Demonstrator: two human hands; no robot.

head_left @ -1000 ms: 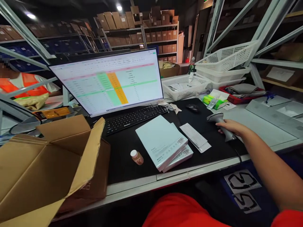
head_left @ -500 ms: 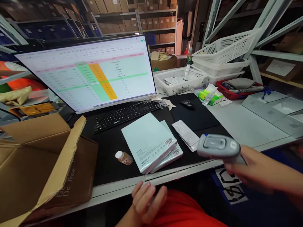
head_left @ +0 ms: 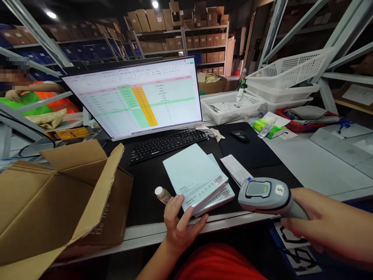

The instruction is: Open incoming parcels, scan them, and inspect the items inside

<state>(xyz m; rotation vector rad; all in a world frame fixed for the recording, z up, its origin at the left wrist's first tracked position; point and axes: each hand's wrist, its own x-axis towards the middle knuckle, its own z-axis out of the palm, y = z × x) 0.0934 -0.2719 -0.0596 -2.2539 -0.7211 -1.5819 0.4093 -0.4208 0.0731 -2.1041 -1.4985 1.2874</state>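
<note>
My right hand (head_left: 323, 229) grips a grey barcode scanner (head_left: 264, 195) low at the right, its head turned toward two stacked pale green flat boxes (head_left: 194, 175) with barcode labels. These boxes lie on a black desk mat (head_left: 145, 190). My left hand (head_left: 178, 224) reaches up from the front edge, fingers spread and touching the near corner of the stack. A small bottle with a white cap (head_left: 162, 195) lies just left of the boxes. A white paper slip (head_left: 234, 169) lies to their right.
A monitor (head_left: 134, 97) with a spreadsheet and a black keyboard (head_left: 167, 144) stand behind the boxes, a mouse (head_left: 239, 135) to the right. An open cardboard box (head_left: 55, 202) fills the left. White baskets (head_left: 279, 77) stand at the back right. Another person in an orange vest (head_left: 32, 97) is at far left.
My right hand lifted the scanner off the desk and brought it low toward the boxes. My left hand rose from my lap and reached the corner of the stack.
</note>
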